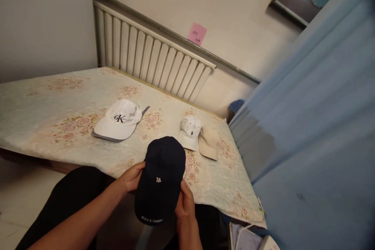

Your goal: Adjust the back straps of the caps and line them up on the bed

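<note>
A dark navy baseball cap (164,164) is held up between my two hands, its brim with white lettering pointing down toward me. My left hand (133,176) grips its left side, with the fingertips hidden behind the cap. On the opposite side, my right hand (185,199) holds the edge near the brim, its fingers partly out of sight underneath. Beyond, on the bed, lies a white cap with black letters (120,119), with something grey under its brim. A smaller white cap (190,132) rests against a beige cap (208,142) to the right.
The floral-covered bed (96,90) stretches ahead. A white radiator (152,54) runs along the wall behind it, below a pink note (197,34). Blue curtains (299,133) hang at the right. A box-like item (244,236) stands low at the bed's right corner.
</note>
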`<state>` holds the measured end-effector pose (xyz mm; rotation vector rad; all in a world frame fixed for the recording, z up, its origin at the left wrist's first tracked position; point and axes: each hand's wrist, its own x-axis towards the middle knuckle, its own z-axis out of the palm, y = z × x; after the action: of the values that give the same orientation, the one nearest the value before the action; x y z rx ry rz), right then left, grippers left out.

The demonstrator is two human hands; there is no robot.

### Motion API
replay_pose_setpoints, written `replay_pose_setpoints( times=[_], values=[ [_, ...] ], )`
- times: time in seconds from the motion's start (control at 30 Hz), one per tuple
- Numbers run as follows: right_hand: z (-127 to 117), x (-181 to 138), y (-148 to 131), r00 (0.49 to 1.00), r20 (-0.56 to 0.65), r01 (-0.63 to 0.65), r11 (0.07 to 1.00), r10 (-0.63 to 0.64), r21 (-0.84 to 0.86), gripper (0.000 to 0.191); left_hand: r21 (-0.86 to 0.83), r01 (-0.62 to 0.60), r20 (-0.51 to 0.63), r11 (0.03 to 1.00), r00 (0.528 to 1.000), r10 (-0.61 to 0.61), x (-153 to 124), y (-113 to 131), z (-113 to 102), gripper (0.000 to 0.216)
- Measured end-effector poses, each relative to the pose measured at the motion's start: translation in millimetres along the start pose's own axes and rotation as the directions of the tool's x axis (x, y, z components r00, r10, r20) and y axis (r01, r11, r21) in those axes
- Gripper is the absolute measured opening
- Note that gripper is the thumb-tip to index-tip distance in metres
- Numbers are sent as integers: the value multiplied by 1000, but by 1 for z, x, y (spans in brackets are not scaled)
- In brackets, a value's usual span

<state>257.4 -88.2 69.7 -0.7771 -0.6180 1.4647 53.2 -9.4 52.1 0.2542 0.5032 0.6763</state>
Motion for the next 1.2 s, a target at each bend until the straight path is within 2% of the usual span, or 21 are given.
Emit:
replay_pose_setpoints(
  times=[0.13, 0.4, 0.5, 0.6, 0.7, 0.87, 1.03, 1.2],
  values=[
    [14, -10, -13, 997, 49, -69, 994, 65, 84, 37, 21, 6, 8, 1000, 1000, -7, -5, -3, 4, 18],
    [34, -18, -30, 995, -2, -99, 981, 101, 168, 43, -40, 29, 96, 999, 995, -25, -6, -8, 5, 23],
    [29, -15, -29, 986, -61, -135, 961, 153, 240, 39, -113, -73, 126, 991, 988, 87, -9, -7, 9, 24],
    [22, -14, -27, 973, -76, -186, 933, 219, 308, 37, -136, -216, 190, 967, 952, 239, -13, -9, 17, 27],
    [21, -15, -27, 966, -46, -224, 909, 255, 351, 37, -100, -266, 267, 959, 921, 284, -16, -16, 26, 38],
    [23, -16, -29, 970, -29, -214, 905, 241, 367, 35, -35, -234, 295, 972, 926, 234, -17, -26, 36, 46],
    [19, -17, -28, 971, -74, -189, 921, 227, 340, 34, -39, -206, 313, 978, 927, 208, -18, -26, 37, 45],
    [20, -23, -24, 990, -78, -98, 964, 121, 249, 40, -66, -190, 242, 980, 949, 200, -21, -21, 41, 47]
  ],
)
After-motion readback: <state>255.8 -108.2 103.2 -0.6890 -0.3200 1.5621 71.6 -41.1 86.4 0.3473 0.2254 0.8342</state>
